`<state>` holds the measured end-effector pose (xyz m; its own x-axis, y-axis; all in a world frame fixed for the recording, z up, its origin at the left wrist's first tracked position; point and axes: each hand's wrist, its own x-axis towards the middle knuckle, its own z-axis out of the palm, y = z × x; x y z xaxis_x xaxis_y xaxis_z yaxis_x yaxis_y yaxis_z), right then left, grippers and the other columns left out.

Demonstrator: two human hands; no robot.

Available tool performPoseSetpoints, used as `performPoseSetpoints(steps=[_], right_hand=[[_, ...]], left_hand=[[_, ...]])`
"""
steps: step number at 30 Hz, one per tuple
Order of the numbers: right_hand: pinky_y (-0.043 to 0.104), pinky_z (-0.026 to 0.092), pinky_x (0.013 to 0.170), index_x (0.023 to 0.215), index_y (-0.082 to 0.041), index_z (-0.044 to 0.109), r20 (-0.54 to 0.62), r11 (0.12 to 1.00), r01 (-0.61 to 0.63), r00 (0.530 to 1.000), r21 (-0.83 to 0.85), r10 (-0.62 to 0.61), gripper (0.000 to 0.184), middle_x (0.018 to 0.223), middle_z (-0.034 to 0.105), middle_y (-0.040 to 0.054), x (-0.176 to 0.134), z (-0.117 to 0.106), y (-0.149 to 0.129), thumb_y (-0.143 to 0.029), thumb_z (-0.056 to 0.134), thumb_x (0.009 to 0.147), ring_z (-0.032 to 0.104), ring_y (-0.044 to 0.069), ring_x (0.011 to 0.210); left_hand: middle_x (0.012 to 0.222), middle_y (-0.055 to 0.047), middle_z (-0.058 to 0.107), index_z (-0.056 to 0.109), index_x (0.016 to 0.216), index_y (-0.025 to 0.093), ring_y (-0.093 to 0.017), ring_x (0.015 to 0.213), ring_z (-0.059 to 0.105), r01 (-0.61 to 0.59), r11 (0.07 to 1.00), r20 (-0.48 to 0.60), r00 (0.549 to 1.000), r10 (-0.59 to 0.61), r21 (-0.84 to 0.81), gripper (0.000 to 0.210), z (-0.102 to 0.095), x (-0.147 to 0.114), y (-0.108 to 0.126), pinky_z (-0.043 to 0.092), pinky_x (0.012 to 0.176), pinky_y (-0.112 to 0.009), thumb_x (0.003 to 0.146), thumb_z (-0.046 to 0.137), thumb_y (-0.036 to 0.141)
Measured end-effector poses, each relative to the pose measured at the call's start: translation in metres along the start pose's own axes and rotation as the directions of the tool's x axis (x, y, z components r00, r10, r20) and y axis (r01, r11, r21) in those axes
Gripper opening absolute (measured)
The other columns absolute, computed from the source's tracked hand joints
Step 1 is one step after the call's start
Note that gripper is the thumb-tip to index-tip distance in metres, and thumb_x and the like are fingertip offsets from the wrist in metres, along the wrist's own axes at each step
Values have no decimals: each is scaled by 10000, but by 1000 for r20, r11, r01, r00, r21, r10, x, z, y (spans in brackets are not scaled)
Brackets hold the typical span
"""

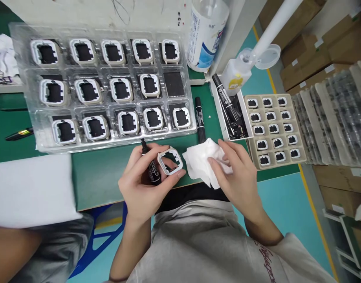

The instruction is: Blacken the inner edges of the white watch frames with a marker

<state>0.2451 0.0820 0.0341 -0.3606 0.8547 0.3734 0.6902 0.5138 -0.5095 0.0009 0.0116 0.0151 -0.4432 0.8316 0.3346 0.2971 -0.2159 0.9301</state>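
Observation:
My left hand (147, 181) grips a white, rounded-square frame (170, 161) that looks like a watch case, between thumb and fingers. A black marker pen (153, 171) is tucked in the same hand, behind the thumb. To the right, a crumpled white wipe (202, 159) is pinched in my right hand (236, 173), apart from the frame. Just beyond lies another black marker (200, 120) on the green table. A clear plastic tray (115, 143) holds rows of similar frames, with one bare pocket (174, 84) at its right side.
A white box (248, 129) of markers stands right of the tray, with bottles (205, 35) behind. A beige tray (302, 151) of small frames sits at the right edge. Stacked trays and cartons (339, 181) stand farther right. Another person's arm (12, 247) is at lower left.

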Motion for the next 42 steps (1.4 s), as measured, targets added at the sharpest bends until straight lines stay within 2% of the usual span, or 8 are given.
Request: performPoseSetpoints(steps=[6,10,15,20,32,36,38,42], right_hand=[[523,701,925,1657,-230,739,40,997,-14,999,-78,17,461,1205,830,120,6,3,-3,-403,774,1232,816,343,1059],[474,644,862,1295,-296,790,35,999,20,999,-29,-19,118,1052,730,48,7,-1,0,-284,805,1179,754,302,1002],[476,670,948,1070,-319,568,-10,961,54,999,271,-54,257,1366,852,87,3,0,11,-162,769,1102,839,320,1222],[364,639,814,1194,-340,653,-16,869,-10,1000,494,21,262,1383,917,33,5,2,22,-120,768,1111,890,248,1109],[589,698,1322,1538,-407,874,138,815,-7,986,580,-90,337,1735,822,56,23,-14,34,-348,686,1264,827,360,1552],[448,769,879,1525,-378,867,136,793,-94,991,602,14,329,1453,933,67,18,-9,36,-438,654,1282,911,280,1066],[359,597,582,1466,-349,859,172,788,-206,977,580,129,329,1094,898,36,17,-8,37,-511,639,1283,759,212,726],[327,487,511,1322,-321,677,208,748,-287,957,598,201,359,897,679,-37,19,-4,38,-658,720,1208,584,183,621]], left_hand=[[1235,-6,761,944,1414,340,-105,777,794,18,999,2,1000,-18,-33,562,1,-1,-1,627,658,-224,909,1109,157],[1261,-8,763,936,1431,345,-101,774,783,14,1000,6,1000,-14,-22,560,0,-1,-2,628,666,-233,927,1104,169],[1295,-12,776,933,1446,355,-103,785,790,13,999,6,1000,-13,-36,587,0,-2,-2,625,670,-236,925,1102,143],[1269,-10,789,933,1450,352,-101,769,774,-6,1000,1,1000,6,-18,596,0,-2,-2,622,660,-239,927,1086,112],[1245,-15,779,947,1404,337,-127,827,820,17,1000,-15,1000,-17,-8,561,1,-1,1,639,677,-240,911,1072,99],[1231,-14,780,949,1386,326,-128,818,808,15,1000,-25,1000,-15,11,532,0,-2,-1,640,675,-246,913,1065,111],[1239,-13,773,946,1381,325,-127,811,807,21,1000,-27,999,-21,9,522,1,-2,-1,635,670,-250,916,1062,117],[1257,-10,772,947,1369,338,-122,796,814,34,999,-28,999,-34,-15,526,1,-3,-1,621,653,-246,911,1064,108]])
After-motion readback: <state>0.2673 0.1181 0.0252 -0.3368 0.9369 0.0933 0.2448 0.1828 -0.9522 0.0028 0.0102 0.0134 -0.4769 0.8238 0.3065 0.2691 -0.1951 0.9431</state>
